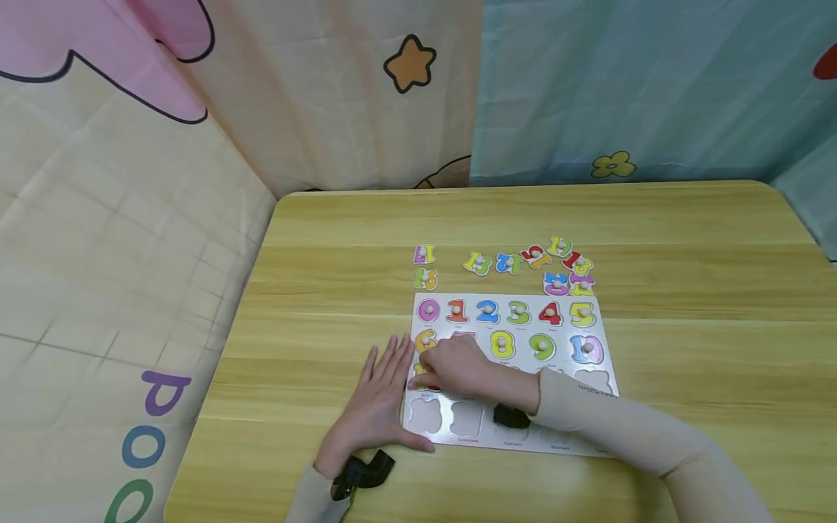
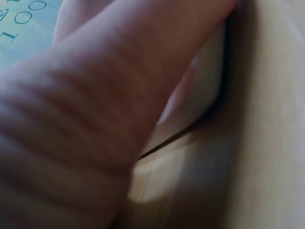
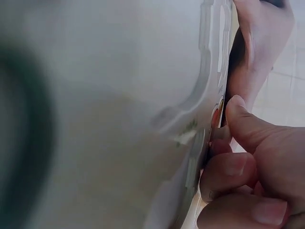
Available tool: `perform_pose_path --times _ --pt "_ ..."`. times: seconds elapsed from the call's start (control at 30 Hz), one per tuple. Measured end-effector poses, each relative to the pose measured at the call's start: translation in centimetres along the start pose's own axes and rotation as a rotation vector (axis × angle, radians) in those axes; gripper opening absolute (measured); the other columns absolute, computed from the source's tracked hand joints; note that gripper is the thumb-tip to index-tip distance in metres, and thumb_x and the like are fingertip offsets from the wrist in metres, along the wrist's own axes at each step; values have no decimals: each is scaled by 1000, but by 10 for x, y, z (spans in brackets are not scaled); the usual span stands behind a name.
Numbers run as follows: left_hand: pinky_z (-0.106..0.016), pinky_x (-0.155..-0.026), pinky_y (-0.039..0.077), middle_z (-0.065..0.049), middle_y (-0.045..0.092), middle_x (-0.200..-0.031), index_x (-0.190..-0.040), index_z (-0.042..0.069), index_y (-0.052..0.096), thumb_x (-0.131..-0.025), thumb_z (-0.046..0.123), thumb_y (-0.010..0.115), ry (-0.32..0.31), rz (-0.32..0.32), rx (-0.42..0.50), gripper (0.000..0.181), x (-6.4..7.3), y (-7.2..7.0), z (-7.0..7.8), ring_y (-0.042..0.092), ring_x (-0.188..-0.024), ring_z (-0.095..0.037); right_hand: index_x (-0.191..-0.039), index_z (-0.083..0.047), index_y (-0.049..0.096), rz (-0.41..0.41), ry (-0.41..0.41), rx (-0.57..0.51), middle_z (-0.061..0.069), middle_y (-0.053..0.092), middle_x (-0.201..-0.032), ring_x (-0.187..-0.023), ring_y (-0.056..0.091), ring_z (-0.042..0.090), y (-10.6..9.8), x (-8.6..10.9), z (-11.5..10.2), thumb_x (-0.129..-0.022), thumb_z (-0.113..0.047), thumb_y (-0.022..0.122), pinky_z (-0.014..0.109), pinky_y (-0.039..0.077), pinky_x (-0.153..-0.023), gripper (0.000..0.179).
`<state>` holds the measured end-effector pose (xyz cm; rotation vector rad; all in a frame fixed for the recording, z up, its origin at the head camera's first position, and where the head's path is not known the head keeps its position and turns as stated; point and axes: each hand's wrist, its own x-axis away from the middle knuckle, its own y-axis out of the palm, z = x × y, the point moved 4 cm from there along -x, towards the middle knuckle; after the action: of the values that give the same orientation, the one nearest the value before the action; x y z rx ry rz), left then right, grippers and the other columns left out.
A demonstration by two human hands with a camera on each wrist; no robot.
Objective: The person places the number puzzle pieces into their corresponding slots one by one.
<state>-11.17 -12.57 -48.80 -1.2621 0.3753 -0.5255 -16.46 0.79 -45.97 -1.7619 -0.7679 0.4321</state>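
Note:
A white number puzzle board (image 1: 561,352) lies on the table. My left hand (image 1: 375,407) rests spread along its left edge, with the thumb at the near left corner. Over the left part of the board, my right hand (image 1: 458,365) pinches the knob of a yellow and red number piece (image 1: 418,370) in the third row, partly hidden by the fingers. The right wrist view shows thumb and fingers (image 3: 238,164) closed at that knob, low against the board. Knobbed pieces from 0 (image 1: 429,311) to 10 (image 1: 587,349) sit in the upper two rows.
Beyond the board lie several loose number pieces: a 16 (image 1: 425,279) and another at the left, a 13 (image 1: 478,264) in the middle, a cluster (image 1: 569,265) at the right. Bare recesses (image 1: 425,416) show along the near row. Wooden table (image 1: 327,290) surrounds the board; curtains hang behind.

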Motion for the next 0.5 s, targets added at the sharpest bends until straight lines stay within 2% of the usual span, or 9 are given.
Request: perform_pose_path --times 0.27,0.5 --pt "-50 -112 -4 -13 -1 -158 -151 0 1 -52 90 56 4 14 -7 145 1 0 -1 -4 -143 -29 -61 -22 46 16 -22 -24 -11 40 -48 -44 41 7 -2 9 3 -89 -56 56 28 32 -46 45" --pt "-49 -112 -5 -12 -1 -158 -151 0 2 -51 88 60 5 10 12 145 0 0 -1 -5 -143 -28 -64 -23 51 -20 22 -173 -10 41 -50 -48 40 7 -20 15 22 -91 -51 56 25 29 -45 39"
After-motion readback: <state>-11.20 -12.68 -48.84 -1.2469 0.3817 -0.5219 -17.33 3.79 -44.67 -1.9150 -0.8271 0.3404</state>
